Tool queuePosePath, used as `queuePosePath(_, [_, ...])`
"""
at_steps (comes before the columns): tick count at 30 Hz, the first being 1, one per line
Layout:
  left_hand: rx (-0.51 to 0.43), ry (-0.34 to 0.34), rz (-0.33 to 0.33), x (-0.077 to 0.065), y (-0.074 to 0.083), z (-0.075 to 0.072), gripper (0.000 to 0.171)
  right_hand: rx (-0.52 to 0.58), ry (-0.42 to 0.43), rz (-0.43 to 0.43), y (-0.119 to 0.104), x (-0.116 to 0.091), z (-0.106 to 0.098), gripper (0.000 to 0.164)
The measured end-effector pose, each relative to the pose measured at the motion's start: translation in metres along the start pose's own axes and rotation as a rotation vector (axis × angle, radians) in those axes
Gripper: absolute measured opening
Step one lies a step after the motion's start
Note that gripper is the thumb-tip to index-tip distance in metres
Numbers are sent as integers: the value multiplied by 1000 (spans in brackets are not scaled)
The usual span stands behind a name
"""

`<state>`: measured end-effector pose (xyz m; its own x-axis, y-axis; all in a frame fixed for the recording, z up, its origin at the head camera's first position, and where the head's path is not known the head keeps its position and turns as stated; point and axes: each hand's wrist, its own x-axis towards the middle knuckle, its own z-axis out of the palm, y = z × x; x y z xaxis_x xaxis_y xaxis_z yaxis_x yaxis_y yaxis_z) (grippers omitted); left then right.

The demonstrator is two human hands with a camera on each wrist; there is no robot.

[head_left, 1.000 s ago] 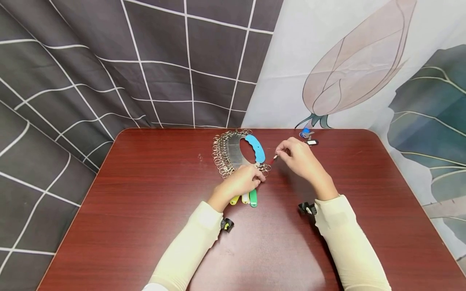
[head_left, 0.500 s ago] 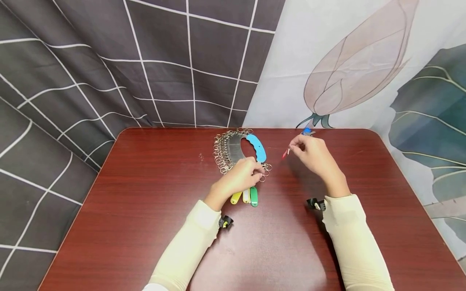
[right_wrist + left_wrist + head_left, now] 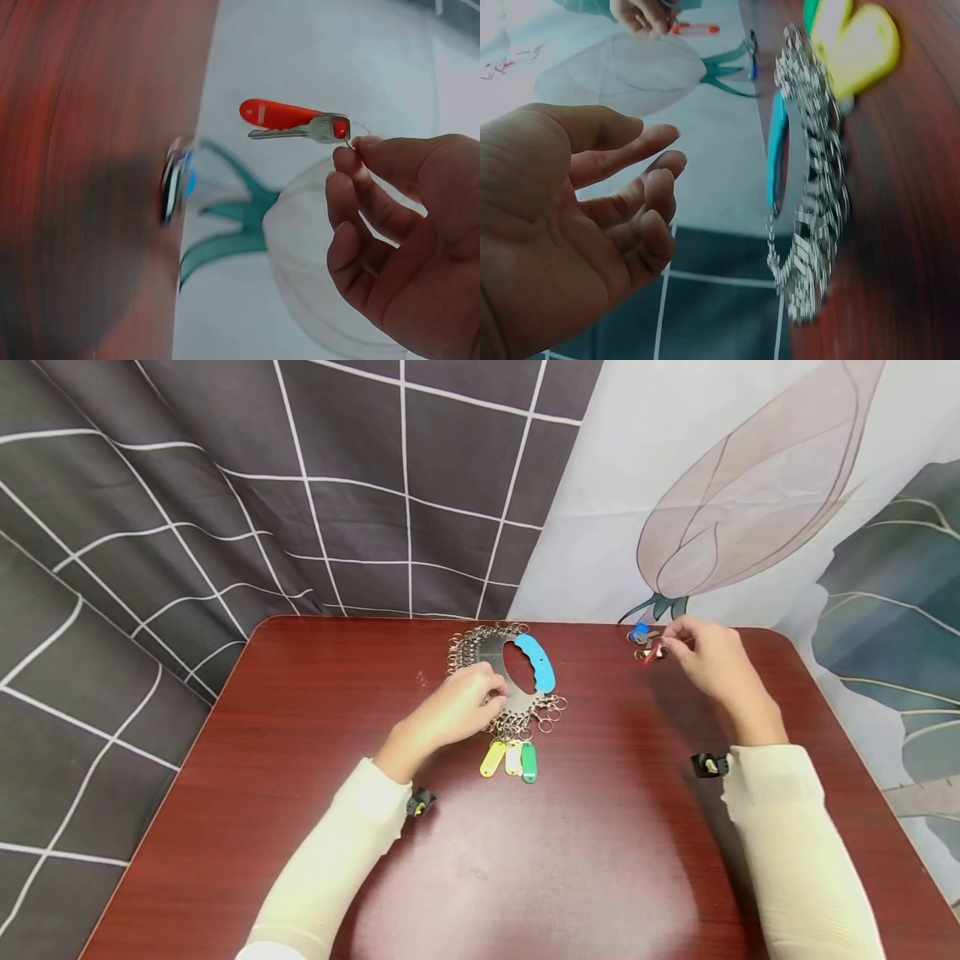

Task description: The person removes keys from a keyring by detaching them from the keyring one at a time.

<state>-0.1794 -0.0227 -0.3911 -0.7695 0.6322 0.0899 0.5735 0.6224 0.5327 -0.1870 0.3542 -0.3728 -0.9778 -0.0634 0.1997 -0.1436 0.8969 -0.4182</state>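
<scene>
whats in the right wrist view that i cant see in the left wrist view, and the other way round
Only the right wrist view lets you make out the silver key, hanging beside the red tag.

Only the left wrist view shows the left hand, the light-blue handle, the metal rings and clips and the yellow tag.

Both show the right hand, the red tag, the reddish-brown table and the pale, flower-printed curtain.
</scene>
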Motion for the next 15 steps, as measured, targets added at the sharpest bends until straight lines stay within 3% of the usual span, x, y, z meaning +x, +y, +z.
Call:
queuePosePath(4, [10,14,-1,-8,-8,-10,18,-83,-65,-7,19,6,-10,15])
queuePosePath(15, [73,-2,-9,-34,-37,-28,15,-329,-139,-91,65,14,-28,3])
